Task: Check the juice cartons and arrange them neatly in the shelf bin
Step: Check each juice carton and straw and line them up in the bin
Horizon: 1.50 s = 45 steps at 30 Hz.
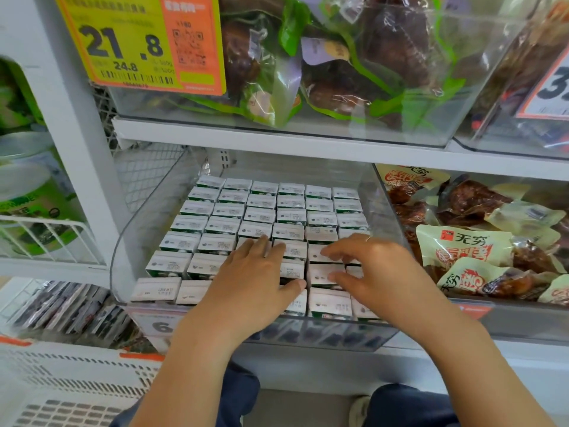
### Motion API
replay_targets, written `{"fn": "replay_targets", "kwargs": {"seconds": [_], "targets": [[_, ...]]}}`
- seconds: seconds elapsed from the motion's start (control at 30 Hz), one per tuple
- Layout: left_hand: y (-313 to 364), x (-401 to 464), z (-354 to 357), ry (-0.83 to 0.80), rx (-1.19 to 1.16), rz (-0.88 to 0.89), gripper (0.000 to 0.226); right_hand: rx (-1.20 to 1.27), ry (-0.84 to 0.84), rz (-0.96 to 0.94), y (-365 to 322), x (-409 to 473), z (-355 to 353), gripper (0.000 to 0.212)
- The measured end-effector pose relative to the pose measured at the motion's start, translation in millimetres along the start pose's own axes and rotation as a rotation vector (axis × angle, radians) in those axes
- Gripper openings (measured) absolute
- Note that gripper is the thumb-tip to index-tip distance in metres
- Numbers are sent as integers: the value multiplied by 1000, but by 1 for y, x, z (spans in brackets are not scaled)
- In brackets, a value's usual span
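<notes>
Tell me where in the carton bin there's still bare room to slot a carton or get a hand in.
Bare floor shows at the bin's back-left, between the clear side wall and the slanting left edge of the cartons, and in a strip behind the back row. Elsewhere cartons sit packed edge to edge. The front-middle is most crowded: left hand lies flat on the tops, right hand fingers them.

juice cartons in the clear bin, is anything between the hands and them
Nothing visible does. The left hand lies flat on the tops of the small white-topped juice cartons in the clear plastic shelf bin, and the right hand touches the cartons beside it with curled fingers. The bin is open on top.
</notes>
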<state>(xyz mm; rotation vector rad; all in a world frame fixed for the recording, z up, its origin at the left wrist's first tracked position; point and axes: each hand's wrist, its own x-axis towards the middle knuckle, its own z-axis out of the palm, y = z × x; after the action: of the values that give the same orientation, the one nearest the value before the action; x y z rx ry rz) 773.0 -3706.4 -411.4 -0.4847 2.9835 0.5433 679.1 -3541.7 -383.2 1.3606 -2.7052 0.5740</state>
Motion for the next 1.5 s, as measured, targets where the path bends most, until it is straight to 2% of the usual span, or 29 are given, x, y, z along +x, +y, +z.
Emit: {"fn": "replay_targets", "kwargs": {"seconds": [0.07, 0.2, 0.5, 0.73, 0.83, 0.93, 1.03, 1.1, 1.13, 1.2, 1.27, 1.37, 1.5], "targets": [[0, -1, -1, 1, 2, 1, 75, -50, -161, 34, 1, 10, -1, 37], [0, -1, -1, 9, 4, 4, 73, -108, -311, 44, -1, 26, -3, 44], [4, 1, -2, 34, 29, -13, 72, -171, -380, 50, -1, 36, 1, 41], [0, -1, -3, 46, 16, -4, 73, -103, -272, -24, -1, 28, -9, 39], [0, -1, -5, 98, -39, 0, 73, 80, -141, -32, 1, 21, -25, 33], [3, -1, -8, 238, -163, 37, 60, 462, 69, 85, 5, 11, -40, 30], [13, -1, -12, 369, -507, 62, 33, 870, 197, 202, 9, 4, -47, 32], [22, -4, -17, 346, -839, 50, 17, 1052, 219, 266, 8, 0, -45, 27], [27, -6, -20, 273, -973, 62, 21, 1115, 222, 294, 6, -2, -42, 22], [33, -10, -22, 85, -1073, 135, 35, 1181, 234, 339, 3, -5, -34, 15], [39, -14, -24, -25, -1106, 220, 33, 1193, 272, 354, 1, -7, -29, 10], [45, -14, -26, -49, -1221, 209, 21, 1209, 317, 358, -1, -8, -26, 7], [45, -14, -23, -2, -1293, 172, 31, 1210, 287, 348, -1, -8, -24, 12]]}}
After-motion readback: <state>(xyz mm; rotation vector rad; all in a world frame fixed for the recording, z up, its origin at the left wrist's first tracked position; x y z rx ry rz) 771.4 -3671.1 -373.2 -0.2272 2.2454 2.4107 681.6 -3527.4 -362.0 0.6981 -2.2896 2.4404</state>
